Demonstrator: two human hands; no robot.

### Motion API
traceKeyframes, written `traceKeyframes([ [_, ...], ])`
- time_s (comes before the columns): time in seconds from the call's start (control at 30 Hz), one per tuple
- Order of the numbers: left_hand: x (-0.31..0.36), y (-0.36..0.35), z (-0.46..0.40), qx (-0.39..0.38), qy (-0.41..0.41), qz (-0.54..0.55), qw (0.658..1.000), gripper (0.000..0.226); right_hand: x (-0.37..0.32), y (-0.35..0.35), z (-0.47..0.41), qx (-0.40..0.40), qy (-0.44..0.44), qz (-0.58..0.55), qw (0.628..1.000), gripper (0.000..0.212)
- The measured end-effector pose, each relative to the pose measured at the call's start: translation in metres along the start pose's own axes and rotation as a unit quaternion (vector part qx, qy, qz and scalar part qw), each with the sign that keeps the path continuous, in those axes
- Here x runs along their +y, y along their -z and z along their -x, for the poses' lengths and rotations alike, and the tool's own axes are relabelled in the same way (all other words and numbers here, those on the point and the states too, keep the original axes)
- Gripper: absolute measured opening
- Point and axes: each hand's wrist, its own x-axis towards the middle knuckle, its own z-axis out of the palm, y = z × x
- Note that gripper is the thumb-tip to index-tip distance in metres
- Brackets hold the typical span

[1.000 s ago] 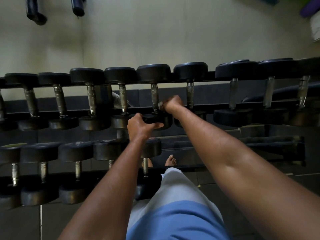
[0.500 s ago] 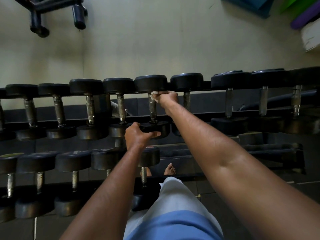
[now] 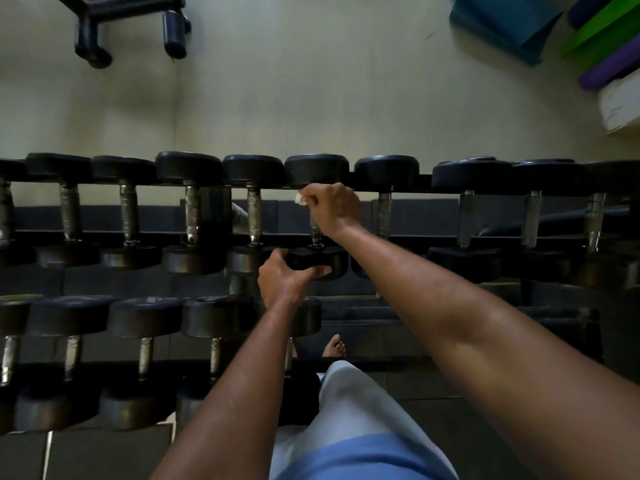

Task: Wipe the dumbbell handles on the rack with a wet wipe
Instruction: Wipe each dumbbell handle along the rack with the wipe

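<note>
Nearest the camera, a light grey trouser leg (image 3: 353, 403) and a blue shirt hem (image 3: 367, 459) fill the bottom edge, with a bare foot (image 3: 335, 345) on the dark floor beneath the rack. Next comes the lower row of black round-headed dumbbells (image 3: 142, 317) with steel handles. Above it, the left hand (image 3: 284, 277) grips the near black rubber head (image 3: 320, 259) of one dumbbell on the upper tier of the dark metal rack (image 3: 398, 187), fingers curled over its top and thumb underneath. Farther on, the right hand (image 3: 334, 207) is closed round that same dumbbell's knurled steel handle (image 3: 314, 233), up near the far head, and a crumpled white wet wipe (image 3: 300, 198) pokes out at its fingertips. Beyond the rack lie pale floor and a blue mat (image 3: 502, 22).
</note>
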Motion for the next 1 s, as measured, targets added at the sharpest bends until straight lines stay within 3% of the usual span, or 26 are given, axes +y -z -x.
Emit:
traceKeyframes([
  [0.13,-0.011,-0.001,0.003,0.008,-0.002,0.046,0.999,0.094,0.009,0.011,-0.011,-0.055,0.125,0.205,0.969,0.024],
  [0.4,-0.026,0.000,0.007,0.008,-0.007,0.109,0.994,0.090,-0.002,0.020,-0.020,-0.101,0.180,0.282,0.937,0.030],
  [0.53,-0.028,-0.001,0.006,0.015,-0.005,0.103,0.995,0.099,-0.008,0.020,-0.021,-0.139,0.190,0.295,0.926,0.031],
  [0.8,-0.026,0.003,0.008,0.011,-0.011,0.091,0.996,0.089,-0.017,0.005,0.004,-0.291,0.156,0.246,0.911,0.019],
  [0.9,-0.026,0.004,0.006,0.006,-0.020,0.081,0.997,0.087,-0.013,-0.003,0.018,-0.286,0.155,0.237,0.915,0.016],
  [1.0,-0.025,0.005,0.004,-0.001,-0.031,0.062,0.998,0.087,-0.010,0.000,0.025,-0.271,0.088,0.171,0.943,0.018],
])
